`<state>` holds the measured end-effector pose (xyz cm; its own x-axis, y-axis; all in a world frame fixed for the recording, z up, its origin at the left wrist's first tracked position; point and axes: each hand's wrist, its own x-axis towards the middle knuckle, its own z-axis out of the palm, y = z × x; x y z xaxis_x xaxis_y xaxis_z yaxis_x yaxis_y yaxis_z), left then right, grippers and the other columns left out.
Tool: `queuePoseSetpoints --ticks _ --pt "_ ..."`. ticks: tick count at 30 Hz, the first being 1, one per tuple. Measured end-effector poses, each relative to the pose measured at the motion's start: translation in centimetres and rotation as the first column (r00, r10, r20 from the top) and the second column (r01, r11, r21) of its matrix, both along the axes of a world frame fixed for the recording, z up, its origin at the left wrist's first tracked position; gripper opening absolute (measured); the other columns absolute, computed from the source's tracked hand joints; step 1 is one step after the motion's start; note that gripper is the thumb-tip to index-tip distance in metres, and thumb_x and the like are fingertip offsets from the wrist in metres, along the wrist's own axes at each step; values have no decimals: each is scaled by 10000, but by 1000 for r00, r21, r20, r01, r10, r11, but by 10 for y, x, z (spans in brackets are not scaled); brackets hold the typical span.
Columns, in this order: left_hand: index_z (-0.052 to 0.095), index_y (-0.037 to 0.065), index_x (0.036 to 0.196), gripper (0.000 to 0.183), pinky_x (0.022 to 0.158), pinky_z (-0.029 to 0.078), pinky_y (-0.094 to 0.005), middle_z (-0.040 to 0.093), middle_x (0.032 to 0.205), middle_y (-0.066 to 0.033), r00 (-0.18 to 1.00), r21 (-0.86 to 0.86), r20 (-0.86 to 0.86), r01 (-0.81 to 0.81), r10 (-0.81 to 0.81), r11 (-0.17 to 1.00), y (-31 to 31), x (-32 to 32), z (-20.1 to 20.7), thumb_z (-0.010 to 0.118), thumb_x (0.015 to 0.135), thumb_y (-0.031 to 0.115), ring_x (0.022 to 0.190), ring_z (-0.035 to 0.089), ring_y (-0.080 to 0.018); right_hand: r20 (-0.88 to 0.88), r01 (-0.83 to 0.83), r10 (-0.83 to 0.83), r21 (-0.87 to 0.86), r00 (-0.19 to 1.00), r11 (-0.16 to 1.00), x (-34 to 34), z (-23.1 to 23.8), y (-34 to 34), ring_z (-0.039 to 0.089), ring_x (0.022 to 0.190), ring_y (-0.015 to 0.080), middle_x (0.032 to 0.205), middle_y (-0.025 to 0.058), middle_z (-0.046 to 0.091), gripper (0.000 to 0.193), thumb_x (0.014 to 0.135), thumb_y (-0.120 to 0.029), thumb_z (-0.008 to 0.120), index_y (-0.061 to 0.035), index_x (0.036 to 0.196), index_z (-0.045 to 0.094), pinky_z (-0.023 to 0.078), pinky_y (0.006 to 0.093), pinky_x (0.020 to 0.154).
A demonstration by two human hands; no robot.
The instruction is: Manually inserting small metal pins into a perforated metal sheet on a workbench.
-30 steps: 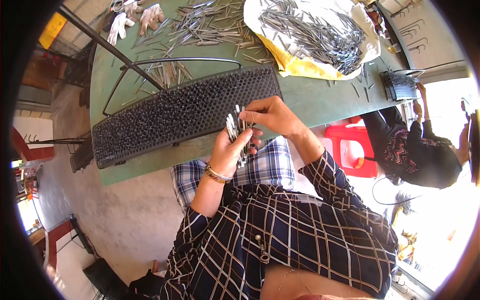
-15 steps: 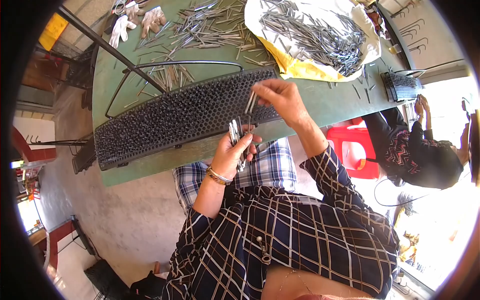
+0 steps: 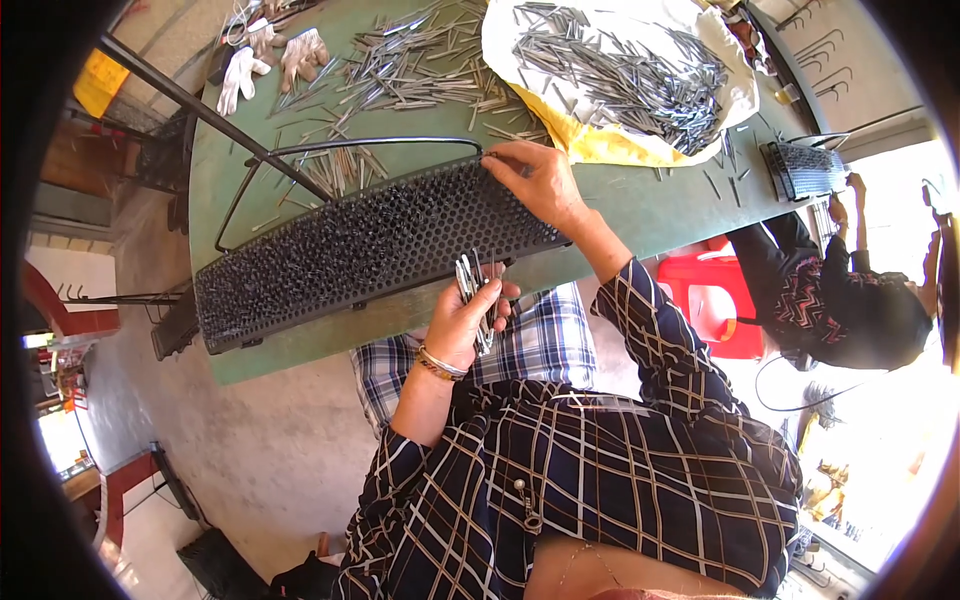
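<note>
A long black rack [image 3: 370, 235] full of round holes lies along the near edge of the green table. Dark pieces stand packed in its left and middle holes; towards the right the holes look bare. Just in front of the rack my left hand [image 3: 472, 310] is closed round a bunch of thin metal strips [image 3: 465, 278], their ends poking up past the fingers. My right hand [image 3: 535, 180] is over the rack's far right edge with thumb and forefinger pinched together at the holes. Whatever sits in that pinch is too small or hidden to make out.
Loose metal strips [image 3: 420, 65] are strewn over the table [image 3: 610, 185]. A white and yellow sack [image 3: 570, 135] bears a large heap more. Work gloves [image 3: 240, 78] lie at the far left. Right, a person [image 3: 830, 290] works at another rack [image 3: 803, 170] near a red stool [image 3: 715, 305].
My right hand has moved from above my left hand to the rack's far edge; the strips seen in its fingers before no longer show. My left hand stays nearly in place.
</note>
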<state>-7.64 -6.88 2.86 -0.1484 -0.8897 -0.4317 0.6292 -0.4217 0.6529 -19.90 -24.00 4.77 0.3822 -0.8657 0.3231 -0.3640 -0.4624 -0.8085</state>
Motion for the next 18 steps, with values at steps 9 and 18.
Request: queuePoseSetpoints --ticks 9,18 --pt "529 25 1125 265 538 481 -217 624 914 -103 999 7 17 28 -28 1000 -2 -1 3 576 905 165 707 571 -95 3 -58 60 -170 998 984 -3 1 0 631 646 239 818 131 650 191 800 -156 674 2 907 661 502 313 594" --pt "532 16 1120 277 535 476 -216 626 907 -104 1000 17 14 22 -22 1000 -1 1 2 592 893 163 694 567 -95 -37 -20 18 -60 999 998 0 1 4 626 687 282 844 129 646 188 788 -119 666 -9 941 655 506 337 635"
